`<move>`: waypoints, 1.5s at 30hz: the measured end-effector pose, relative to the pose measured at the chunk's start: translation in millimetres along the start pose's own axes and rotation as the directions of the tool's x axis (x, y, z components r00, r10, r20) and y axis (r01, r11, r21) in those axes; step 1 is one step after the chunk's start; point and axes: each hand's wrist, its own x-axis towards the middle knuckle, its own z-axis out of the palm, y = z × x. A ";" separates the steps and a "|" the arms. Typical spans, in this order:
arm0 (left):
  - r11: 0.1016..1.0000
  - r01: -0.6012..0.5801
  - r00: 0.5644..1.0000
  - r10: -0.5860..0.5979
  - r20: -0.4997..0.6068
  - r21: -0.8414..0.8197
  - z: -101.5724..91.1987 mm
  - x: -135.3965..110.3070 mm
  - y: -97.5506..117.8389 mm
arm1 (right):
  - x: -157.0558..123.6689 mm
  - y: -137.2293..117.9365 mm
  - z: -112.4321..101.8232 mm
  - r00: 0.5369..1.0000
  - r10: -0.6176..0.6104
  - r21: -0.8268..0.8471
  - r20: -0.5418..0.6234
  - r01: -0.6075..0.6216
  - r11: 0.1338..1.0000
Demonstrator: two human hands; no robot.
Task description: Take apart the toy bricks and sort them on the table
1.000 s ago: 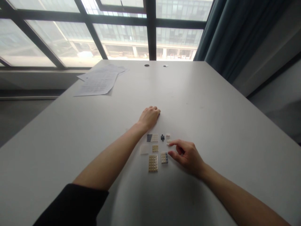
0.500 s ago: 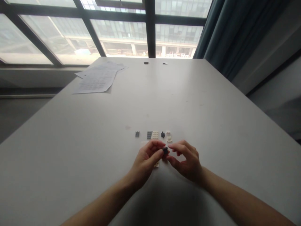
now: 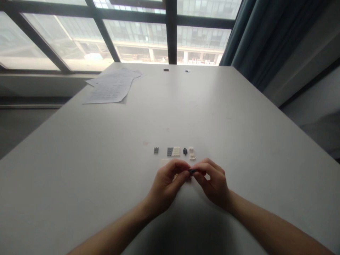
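Between the fingertips of both hands is a small dark building brick (image 3: 192, 171). My left hand (image 3: 170, 180) pinches it from the left, thumb and fingers closed. From the right, my right hand (image 3: 211, 179) grips its other end between thumb and fingers. Much of the brick is hidden by the fingers. Just beyond the hands lie a grey-and-white studded plate (image 3: 173, 152), a black piece (image 3: 185, 151) and a white piece (image 3: 192, 156). A small grey plate (image 3: 156, 150) sits apart to their left. Something yellowish shows partly behind my left thumb.
The pieces lie on a white table (image 3: 119, 141). Loose printed papers (image 3: 111, 86) rest at its far left. Two small round fittings, one dark (image 3: 166, 70) and one partly white (image 3: 187, 71), are near the far edge, below the window. A blue curtain (image 3: 244, 42) hangs at the right.
My right hand has closed in on the dark brick and now grips it too. The brick has turned and shifted slightly right. The loose pieces on the table lie as before.
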 end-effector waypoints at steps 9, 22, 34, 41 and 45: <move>0.993 -0.063 0.997 0.066 -0.029 0.104 1.3 -0.5 -3.2 | -0.5 3.0 0.8 0.997 0.068 0.045 0.041 -0.070 0.997; 0.997 -0.020 0.999 0.018 0.028 0.072 -2.2 -1.6 -2.0 | 0.3 2.9 -0.5 0.994 -0.078 0.040 0.075 0.075 0.996; 0.998 0.043 0.992 -0.037 0.119 -0.047 -2.9 0.5 3.6 | 0.6 -0.9 -3.8 0.994 -0.092 0.049 0.063 0.089 0.995; 0.990 -0.019 1.000 0.020 -0.004 0.138 -14.6 4.9 2.7 | 14.1 3.7 -15.3 0.984 -0.096 -0.021 0.149 0.101 0.995; 0.979 -0.085 0.977 0.119 -0.179 0.184 -25.6 11.0 5.1 | 27.8 8.1 -33.9 0.922 0.068 -0.152 0.381 -0.010 0.988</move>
